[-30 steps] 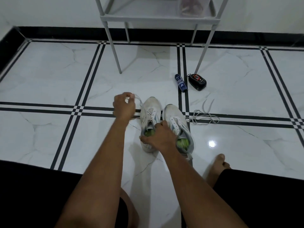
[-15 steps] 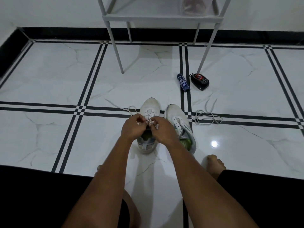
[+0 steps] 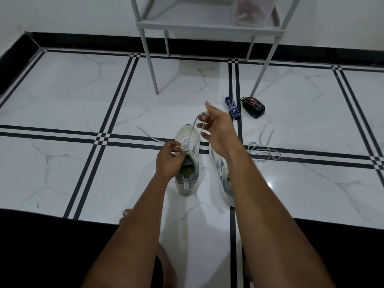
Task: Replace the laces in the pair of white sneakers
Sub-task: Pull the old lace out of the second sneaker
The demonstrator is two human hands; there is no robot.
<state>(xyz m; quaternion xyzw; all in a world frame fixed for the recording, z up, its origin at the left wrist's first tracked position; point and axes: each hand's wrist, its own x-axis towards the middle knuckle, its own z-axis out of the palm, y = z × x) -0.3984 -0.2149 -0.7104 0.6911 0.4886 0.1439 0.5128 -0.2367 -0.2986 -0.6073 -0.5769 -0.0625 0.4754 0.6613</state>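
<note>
Two white sneakers stand side by side on the tiled floor. The left sneaker [image 3: 187,161] has a white lace [image 3: 194,129] threaded through its eyelets. My left hand [image 3: 168,160] pinches the lace at the tongue. My right hand [image 3: 216,125] is raised above the toe and holds the lace's other end pulled up taut. One free lace end trails left across the floor. The right sneaker [image 3: 220,169] is mostly hidden behind my right forearm. A loose lace [image 3: 262,149] lies coiled on the floor to its right.
A grey metal shelf stand [image 3: 207,26] rises at the back, its legs on the floor. A blue tube [image 3: 232,108] and a black shoe-polish sponge [image 3: 254,107] lie beside its right front leg. My black-clad legs frame the lower corners.
My right hand has risen from the sneaker's tongue up past the toe, drawing the lace tight. My left hand stayed at the eyelets.
</note>
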